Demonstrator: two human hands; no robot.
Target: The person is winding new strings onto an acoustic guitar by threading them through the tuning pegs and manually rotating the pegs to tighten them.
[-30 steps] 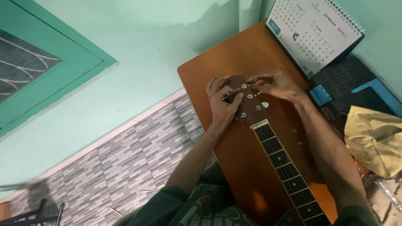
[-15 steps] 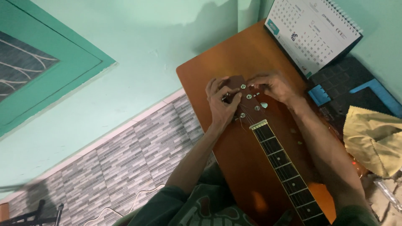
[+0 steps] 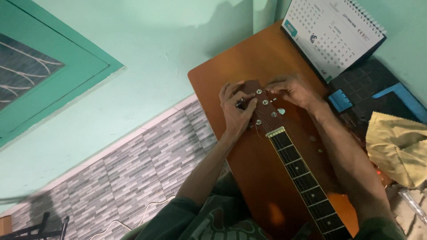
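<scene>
Brown guitar headstock (image 3: 260,100), both hands (image 3: 238,109) still at its tuners, unmoved

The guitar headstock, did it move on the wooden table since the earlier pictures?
No. The guitar headstock lies at the same spot relative to the desk calendar and the wooden table edge.

The dark wooden guitar headstock (image 3: 260,100) lies on the brown wooden tabletop (image 3: 231,62), pinched between the fingers of the left hand (image 3: 235,111) on one side and those of the right hand (image 3: 293,91) on the other, and the fretted dark neck (image 3: 302,173) runs from the fingers back toward the person. Beyond the right fingers a white spiral-bound desk calendar (image 3: 333,33) stands at the table's far edge. To their right lie a small blue block (image 3: 340,100) and, farther off, a crumpled yellow cloth (image 3: 398,149).
</scene>
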